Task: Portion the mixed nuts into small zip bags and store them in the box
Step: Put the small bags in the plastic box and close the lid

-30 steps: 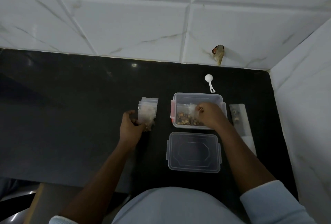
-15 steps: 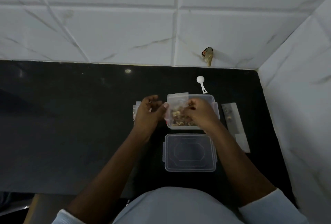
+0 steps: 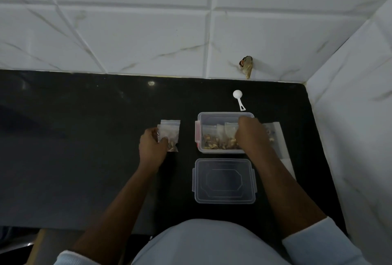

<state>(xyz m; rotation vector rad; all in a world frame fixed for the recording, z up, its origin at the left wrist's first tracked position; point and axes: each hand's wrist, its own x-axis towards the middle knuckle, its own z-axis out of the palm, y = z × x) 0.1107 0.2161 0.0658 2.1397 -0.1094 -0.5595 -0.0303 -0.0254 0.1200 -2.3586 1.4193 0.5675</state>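
The box sits open on the black tabletop, a clear plastic tub with a red latch on its left side. Several filled zip bags stand inside it, side by side, with the mixed nuts settled in their lower halves. The person's right hand is down in the right end of the box, resting on the bags there. Only its back shows and the fingers are tucked beneath it, so I cannot tell whether it grips a bag or merely presses on one.

Left of the box, apart from it, lies a small stack of zip bags, also with nuts at the bottom. The left hand holds this stack at its lower left edge, with the fingers curled round it and the thumb on top.

Just in front of the box, nearer the person, the clear lid lies flat on the tabletop. Behind the box a white scoop lies with its handle pointing toward the box's back rim. On the right, partly hidden by the right forearm, a long pale packet lies flat, with a few nuts showing in it.

Marbled white wall tiles close off the back and right side, and the back wall has a small ragged hole.
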